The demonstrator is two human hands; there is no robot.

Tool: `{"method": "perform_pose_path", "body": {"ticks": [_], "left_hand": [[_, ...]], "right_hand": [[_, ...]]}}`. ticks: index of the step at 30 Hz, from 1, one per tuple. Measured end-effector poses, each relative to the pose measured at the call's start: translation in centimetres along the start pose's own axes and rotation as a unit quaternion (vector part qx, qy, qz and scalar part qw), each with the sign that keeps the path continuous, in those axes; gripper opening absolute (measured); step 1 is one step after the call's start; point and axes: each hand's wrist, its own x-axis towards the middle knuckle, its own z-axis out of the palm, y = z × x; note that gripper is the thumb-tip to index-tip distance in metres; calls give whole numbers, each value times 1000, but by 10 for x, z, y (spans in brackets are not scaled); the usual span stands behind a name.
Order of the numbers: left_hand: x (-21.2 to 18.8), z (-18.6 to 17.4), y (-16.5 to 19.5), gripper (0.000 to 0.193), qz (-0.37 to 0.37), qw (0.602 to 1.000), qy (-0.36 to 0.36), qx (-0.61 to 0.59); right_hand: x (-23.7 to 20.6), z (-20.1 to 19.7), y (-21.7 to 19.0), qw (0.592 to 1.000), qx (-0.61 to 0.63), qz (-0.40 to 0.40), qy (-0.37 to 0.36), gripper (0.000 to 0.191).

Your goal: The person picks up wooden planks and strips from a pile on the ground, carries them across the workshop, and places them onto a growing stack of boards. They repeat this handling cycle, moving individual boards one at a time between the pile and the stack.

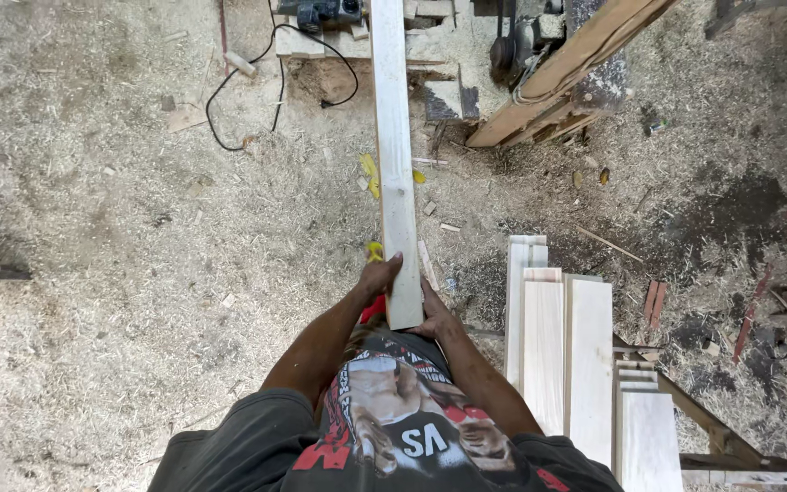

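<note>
Both hands grasp the near end of a long pale wooden plank [393, 164] — left hand [379, 276], right hand [435, 317] — above the sawdust-covered floor [138, 273].

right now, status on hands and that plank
Left hand and right hand both gripping near end of long pale plank. Plank stack on the right, apart.

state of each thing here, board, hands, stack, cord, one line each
long pale board: held level at its near end, reaching away over the floor
left hand: gripping the board's left edge
right hand: gripping the board's right edge near the end
stack of pale boards: lying flat on a wooden frame at the person's right
black cord: slack, looped on the sawdust
sawdust floor: covered in shavings
</note>
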Motion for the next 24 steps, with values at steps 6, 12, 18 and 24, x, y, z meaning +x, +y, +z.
{"method": "perform_pose_path", "body": {"ticks": [6,12,18,24], "left_hand": [[1,-4,3,71,14,1000,7,17],[12,-4,6,65,5,999,2,-33],[23,-9,10,58,-2,999,-17,-32],[31,-13,21,63,-27,999,-9,-40]], "right_hand": [[1,-4,-2,998,28,31,-41,78],[4,-2,-11,998,8,39,-41,78],[8,4,-20,996,40,47,-69,78],[12,13,-30,996,17,35,-74,82]]}}
